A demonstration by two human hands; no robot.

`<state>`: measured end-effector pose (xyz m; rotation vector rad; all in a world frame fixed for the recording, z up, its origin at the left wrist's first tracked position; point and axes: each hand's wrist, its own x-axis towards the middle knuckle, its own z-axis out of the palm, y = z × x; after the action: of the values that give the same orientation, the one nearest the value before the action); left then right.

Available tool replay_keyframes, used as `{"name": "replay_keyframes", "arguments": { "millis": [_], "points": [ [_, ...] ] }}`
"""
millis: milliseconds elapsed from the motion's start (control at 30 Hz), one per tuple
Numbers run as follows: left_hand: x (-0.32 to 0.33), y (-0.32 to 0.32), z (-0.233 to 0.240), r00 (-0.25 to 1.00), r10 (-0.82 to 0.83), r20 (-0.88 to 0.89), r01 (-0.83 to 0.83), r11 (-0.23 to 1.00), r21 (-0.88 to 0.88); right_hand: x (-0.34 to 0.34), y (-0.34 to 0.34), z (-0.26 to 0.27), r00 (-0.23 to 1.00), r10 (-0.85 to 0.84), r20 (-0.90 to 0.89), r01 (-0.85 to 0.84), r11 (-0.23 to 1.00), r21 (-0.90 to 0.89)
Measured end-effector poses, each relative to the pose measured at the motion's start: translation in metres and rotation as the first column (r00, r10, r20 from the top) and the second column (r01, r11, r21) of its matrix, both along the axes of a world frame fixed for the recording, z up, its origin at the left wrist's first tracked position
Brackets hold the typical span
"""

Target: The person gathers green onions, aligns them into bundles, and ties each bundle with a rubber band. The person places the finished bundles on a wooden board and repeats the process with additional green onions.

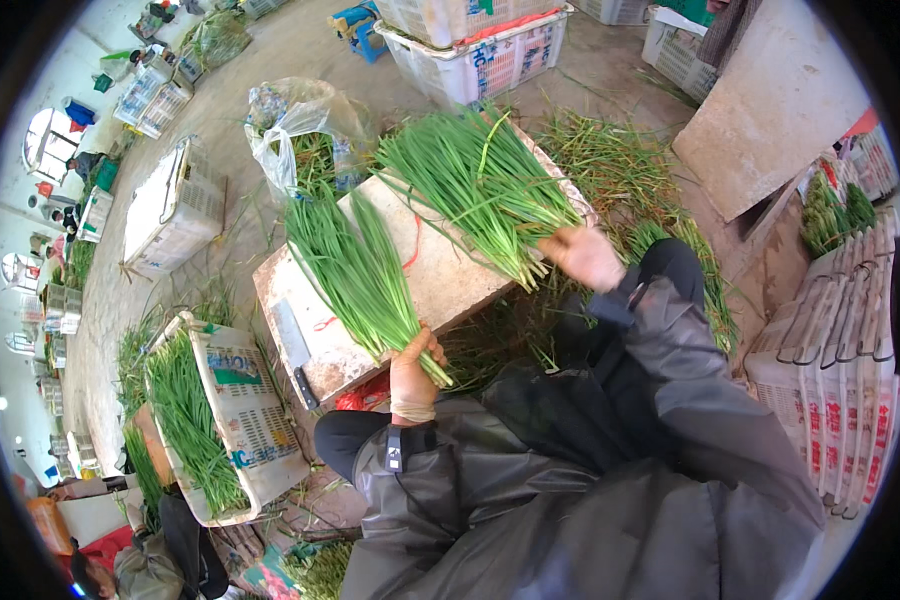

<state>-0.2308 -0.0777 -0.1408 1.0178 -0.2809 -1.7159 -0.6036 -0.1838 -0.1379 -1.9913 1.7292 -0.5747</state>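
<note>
My left hand [412,371], gloved, is closed around the stem ends of a bunch of garlic chives [360,277]. The bunch's leaves fan out over a pale, worn board [450,270] in front of me. At the board's right side, my right hand [586,257] touches the stems of a larger chive pile [472,180]; it is slightly blurred, and its fingertips are partly lost among the stalks. A cleaver [291,337] with a black handle lies along the board's left edge. Thin red ties [414,244] rest on the board.
Left of the board stands a white plastic crate [251,420] filled with chives. A clear plastic bag [307,127] of trimmings sits beyond the board, and loose trimmings [607,161] cover the floor to its right. Stacked crates [825,375] rise at far right. Another person [150,562] is at lower left.
</note>
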Motion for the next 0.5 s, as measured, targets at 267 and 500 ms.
{"name": "replay_keyframes", "arguments": {
  "millis": [267,500],
  "points": [
    [-0.007,-0.002,-0.032,0.999,0.008,-0.038,-0.004,0.994,0.106,0.091,0.022,-0.034,0.996,-0.035,0.088,0.01,0.962,0.273],
    [-0.006,-0.002,-0.036,0.995,0.044,-0.086,-0.036,0.995,0.091,0.084,0.007,0.008,0.538,-0.391,0.746,-0.254,0.769,0.586]
  ]
}}
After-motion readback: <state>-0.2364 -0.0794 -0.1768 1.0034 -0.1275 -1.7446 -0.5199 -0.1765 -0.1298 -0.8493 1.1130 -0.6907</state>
